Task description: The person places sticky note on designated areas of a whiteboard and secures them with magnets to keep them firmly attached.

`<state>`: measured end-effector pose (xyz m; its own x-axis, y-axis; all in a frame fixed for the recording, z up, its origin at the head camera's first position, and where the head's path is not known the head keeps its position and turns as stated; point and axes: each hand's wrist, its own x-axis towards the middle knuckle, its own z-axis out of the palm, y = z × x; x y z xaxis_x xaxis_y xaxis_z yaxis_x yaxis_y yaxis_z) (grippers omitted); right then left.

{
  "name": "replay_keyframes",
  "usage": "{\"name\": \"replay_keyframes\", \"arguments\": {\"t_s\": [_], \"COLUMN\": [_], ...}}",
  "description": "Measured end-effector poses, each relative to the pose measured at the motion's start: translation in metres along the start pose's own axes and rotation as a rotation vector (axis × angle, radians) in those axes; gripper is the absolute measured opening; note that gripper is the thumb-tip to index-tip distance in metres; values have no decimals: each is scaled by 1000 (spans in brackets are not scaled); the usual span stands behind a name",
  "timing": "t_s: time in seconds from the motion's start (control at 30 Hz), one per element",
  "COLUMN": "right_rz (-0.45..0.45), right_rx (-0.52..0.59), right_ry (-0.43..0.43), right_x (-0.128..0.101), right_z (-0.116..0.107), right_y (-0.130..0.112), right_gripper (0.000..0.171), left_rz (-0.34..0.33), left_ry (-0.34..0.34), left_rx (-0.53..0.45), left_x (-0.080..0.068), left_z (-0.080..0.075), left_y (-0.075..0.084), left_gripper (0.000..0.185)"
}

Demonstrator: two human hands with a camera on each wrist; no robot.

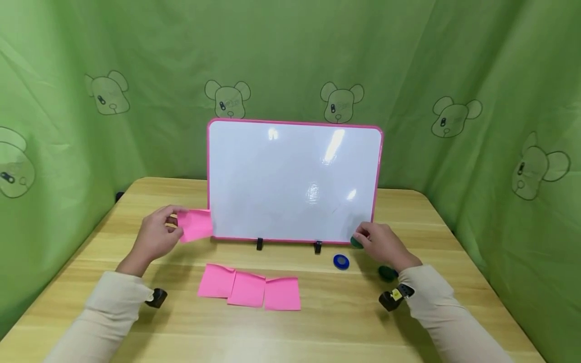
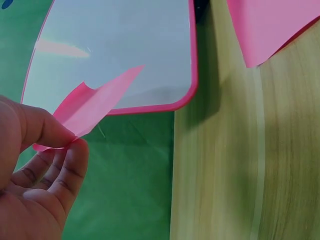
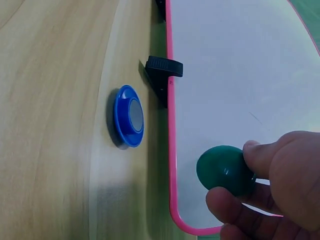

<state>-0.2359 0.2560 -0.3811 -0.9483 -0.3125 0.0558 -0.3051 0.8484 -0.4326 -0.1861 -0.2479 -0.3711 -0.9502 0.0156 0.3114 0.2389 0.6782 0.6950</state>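
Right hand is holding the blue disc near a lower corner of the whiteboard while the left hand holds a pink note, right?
No, the colour is wrong: the right wrist view shows the right hand holding a green disc near a lower corner of the whiteboard; the left hand does hold a pink note.

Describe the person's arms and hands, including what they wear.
The left sleeve and right sleeve are long and plain beige. The left hand and right hand wear no gloves. A small black wrist camera sits at each cuff; the right one carries a yellow patch.
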Motion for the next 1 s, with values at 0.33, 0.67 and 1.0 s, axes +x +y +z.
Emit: {"name": "replay_keyframes", "arguments": {"t_s": [0.33, 0.67, 1.0], "right_rz": [11, -11, -74], "right_rx": [1, -8, -12], "right_ry": [-2, 22, 74], "right_x": [0, 5, 8], "right_z": [2, -1, -4], "right_y": [3, 2, -2], "right_gripper": [14, 14, 13], "left_rz": [5, 25, 30], "left_ry": [-1, 8, 2], "left_rx": [-8, -4, -28], "left_x": [-1, 2, 9], "left_z": [2, 4, 8], "left_y": [-2, -2, 1], "left_gripper": [40, 39, 38]}}
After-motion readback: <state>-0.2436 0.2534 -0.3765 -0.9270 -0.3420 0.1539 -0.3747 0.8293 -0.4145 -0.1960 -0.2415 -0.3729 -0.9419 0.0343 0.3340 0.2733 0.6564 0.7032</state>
